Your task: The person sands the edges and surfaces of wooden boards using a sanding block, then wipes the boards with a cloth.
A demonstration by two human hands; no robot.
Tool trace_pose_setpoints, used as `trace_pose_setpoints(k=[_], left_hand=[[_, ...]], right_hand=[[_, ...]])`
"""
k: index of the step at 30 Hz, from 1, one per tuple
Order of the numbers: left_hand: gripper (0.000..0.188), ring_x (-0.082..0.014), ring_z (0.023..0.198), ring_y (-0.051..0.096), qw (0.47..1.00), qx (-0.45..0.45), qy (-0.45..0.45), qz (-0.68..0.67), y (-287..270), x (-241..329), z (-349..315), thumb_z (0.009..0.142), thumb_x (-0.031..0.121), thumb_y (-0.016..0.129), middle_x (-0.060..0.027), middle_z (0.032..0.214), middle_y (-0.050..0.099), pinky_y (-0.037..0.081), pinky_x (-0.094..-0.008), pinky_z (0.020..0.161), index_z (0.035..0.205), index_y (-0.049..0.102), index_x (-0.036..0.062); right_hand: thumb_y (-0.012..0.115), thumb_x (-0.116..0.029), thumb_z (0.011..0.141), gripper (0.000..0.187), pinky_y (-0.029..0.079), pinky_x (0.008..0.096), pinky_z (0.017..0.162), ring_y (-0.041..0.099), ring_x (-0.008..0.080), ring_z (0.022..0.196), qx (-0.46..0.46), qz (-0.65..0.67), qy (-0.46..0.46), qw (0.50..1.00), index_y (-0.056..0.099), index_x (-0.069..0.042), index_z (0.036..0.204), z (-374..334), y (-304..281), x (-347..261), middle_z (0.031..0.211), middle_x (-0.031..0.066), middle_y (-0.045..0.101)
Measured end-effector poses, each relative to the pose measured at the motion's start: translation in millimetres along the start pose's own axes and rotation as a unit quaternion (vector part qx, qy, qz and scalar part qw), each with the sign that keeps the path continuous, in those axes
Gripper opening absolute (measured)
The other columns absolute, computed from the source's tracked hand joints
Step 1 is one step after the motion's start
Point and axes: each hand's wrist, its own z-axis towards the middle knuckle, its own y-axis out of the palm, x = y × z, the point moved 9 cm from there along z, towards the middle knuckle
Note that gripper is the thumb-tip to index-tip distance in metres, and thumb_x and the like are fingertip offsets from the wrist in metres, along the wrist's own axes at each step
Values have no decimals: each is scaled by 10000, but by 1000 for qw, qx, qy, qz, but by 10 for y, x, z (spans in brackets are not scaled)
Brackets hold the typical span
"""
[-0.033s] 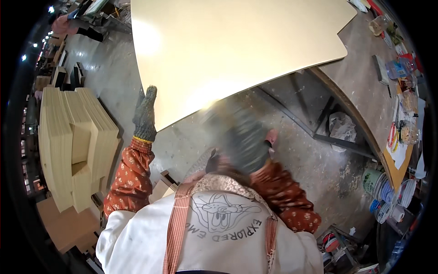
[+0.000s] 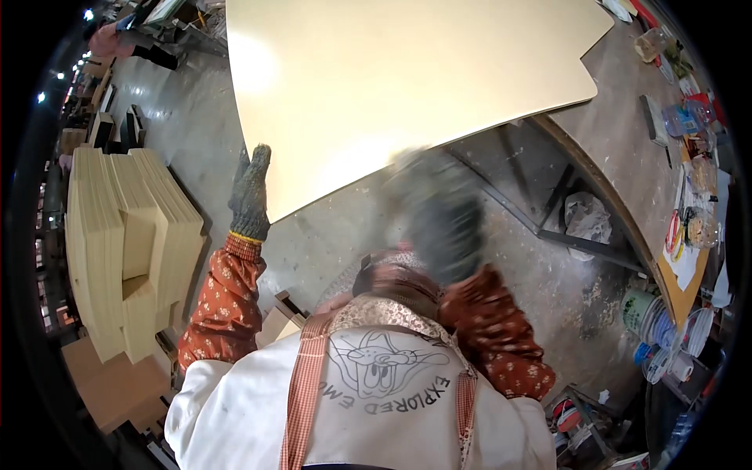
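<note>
A large pale yellow board (image 2: pixel 407 78) with a smooth, shiny face and a notched right side reaches from the far edge of the view toward me. My left hand (image 2: pixel 251 196), in a grey knit glove, grips its left edge near the close corner, thumb on top and the fingers partly hidden behind the edge. Also gloved in grey, my right hand (image 2: pixel 446 219) is smeared by motion just at the board's near edge. Its fingers cannot be made out, and neither can anything in them or any contact with the board.
Stacked pale boards (image 2: pixel 141 243) stand on the left, by a brown cardboard piece (image 2: pixel 117 384). At right, a curved worktable (image 2: pixel 619 149) carries bottles and papers above a dark metal frame (image 2: pixel 580 239). Coiled rolls (image 2: pixel 666 337) sit below. Another person (image 2: pixel 117 43) is far left.
My right hand has shifted to the right and slightly away from me along the board's near edge, still blurred. My left hand and the board have hardly moved.
</note>
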Motion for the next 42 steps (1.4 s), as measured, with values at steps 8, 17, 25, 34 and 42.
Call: trace_pose_setpoints(k=[8,17,25,34,42], left_hand=[[581,-170,1051,610,999,11,1,-36,0,19,-59,950,301,630,-108,1194,610,531,-294,868,1409,431,6],[515,-186,1001,638,998,-24,24,-56,2,-4,13,952,276,629,-122,1189,607,551,-300,842,1357,467,3],[565,-200,964,651,991,-78,-29,-105,206,-15,-23,933,317,651,-132,1162,617,573,-327,793,1356,451,-1],[588,-224,1163,564,963,-265,51,-9,278,-465,164,929,334,664,-129,1296,563,483,-360,980,1374,447,17],[524,-220,1113,592,951,-299,78,18,469,-519,92,935,283,661,-125,1255,582,508,-359,936,1335,476,-2]], right_hand=[[534,-44,922,395,576,377,825,645,233,976,-2,-51,5,999,493,-60,1315,-97,319,81,1197,175,620],[564,-71,913,497,532,427,921,576,281,1144,-39,159,-9,987,438,-96,1392,-226,382,-76,1296,168,544],[542,-5,849,609,427,437,1043,506,273,1227,20,54,-100,993,441,-178,1424,-563,916,-869,1362,88,518],[573,37,855,519,567,299,660,651,251,811,2,110,-2,994,463,-20,1359,-555,771,-469,1008,186,640],[616,-88,857,551,567,413,828,604,294,1066,-6,55,-115,992,517,-249,1375,-1009,1141,-1400,1246,172,549]])
